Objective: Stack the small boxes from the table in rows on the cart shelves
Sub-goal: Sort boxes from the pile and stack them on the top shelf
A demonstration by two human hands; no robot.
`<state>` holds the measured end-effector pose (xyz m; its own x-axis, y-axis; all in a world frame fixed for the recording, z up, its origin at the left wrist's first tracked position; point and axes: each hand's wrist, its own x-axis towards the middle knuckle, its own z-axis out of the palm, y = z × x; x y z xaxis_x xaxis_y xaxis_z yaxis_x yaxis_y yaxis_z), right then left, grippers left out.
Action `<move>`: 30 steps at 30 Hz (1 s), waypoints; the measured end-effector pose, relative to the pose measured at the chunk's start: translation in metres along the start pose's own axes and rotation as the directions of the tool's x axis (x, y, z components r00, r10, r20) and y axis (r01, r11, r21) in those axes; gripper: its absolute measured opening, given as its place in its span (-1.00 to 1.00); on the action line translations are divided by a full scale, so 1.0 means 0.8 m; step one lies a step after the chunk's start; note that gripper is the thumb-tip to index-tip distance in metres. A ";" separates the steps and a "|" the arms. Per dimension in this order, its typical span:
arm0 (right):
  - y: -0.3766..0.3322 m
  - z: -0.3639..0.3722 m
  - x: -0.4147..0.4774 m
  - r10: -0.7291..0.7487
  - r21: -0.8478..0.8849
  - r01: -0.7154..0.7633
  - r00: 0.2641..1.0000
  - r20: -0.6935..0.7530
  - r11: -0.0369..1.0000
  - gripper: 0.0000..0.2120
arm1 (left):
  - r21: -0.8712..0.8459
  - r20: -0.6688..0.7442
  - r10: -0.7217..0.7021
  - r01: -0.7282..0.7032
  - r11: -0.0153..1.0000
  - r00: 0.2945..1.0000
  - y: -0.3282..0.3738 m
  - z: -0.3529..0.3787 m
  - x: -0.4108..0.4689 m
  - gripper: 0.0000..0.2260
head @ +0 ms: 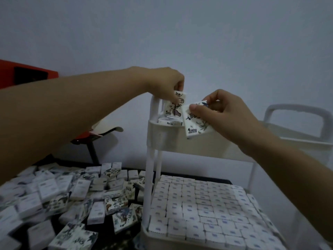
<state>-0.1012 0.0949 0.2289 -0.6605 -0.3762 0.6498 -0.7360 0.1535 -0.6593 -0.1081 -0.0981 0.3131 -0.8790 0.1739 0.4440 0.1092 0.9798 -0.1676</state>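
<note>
Small boxes white, dark ink-painting print; cart white; chair red.

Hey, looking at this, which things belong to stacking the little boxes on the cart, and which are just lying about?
Job: left hand gripping a small white patterned box; right hand gripping a second box; heap of loose boxes on the dark table; white plastic cart; packed rows on its lower shelf.
Lying about: red furniture piece at left; white handled bin at right.
</note>
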 end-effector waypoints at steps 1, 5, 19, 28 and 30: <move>0.001 0.001 0.009 0.014 0.011 -0.014 1.000 0.001 1.000 -0.70 | 0.008 0.003 -0.004 0.004 1.000 1.000 -0.004 0.002 0.003 -0.73; 0.006 0.002 0.036 0.049 0.062 -0.050 0.999 0.004 0.997 -0.78 | 0.065 -0.106 -0.004 0.011 0.998 0.994 -0.013 0.003 0.015 -0.75; 0.026 -0.017 0.075 -0.038 -0.260 -0.002 0.988 -0.148 0.966 -0.76 | 0.198 0.325 -0.137 0.075 0.977 0.936 0.003 0.022 0.031 -0.82; 0.028 0.018 0.123 -0.007 -0.550 0.019 1.000 0.024 0.835 -0.82 | 0.232 0.301 -0.166 0.097 0.968 0.939 0.020 0.004 0.017 -0.78; 0.031 0.033 0.134 0.044 -0.618 0.045 0.991 0.127 0.785 -0.84 | 0.127 0.245 -0.148 0.120 0.985 0.958 0.014 0.000 0.003 -0.78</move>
<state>-0.1862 0.0343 0.2726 -0.6681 -0.4824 0.5665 -0.6986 0.6687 -0.2545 -0.1088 -0.0869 0.3123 -0.9721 -0.0031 0.2344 -0.0570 0.9730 -0.2235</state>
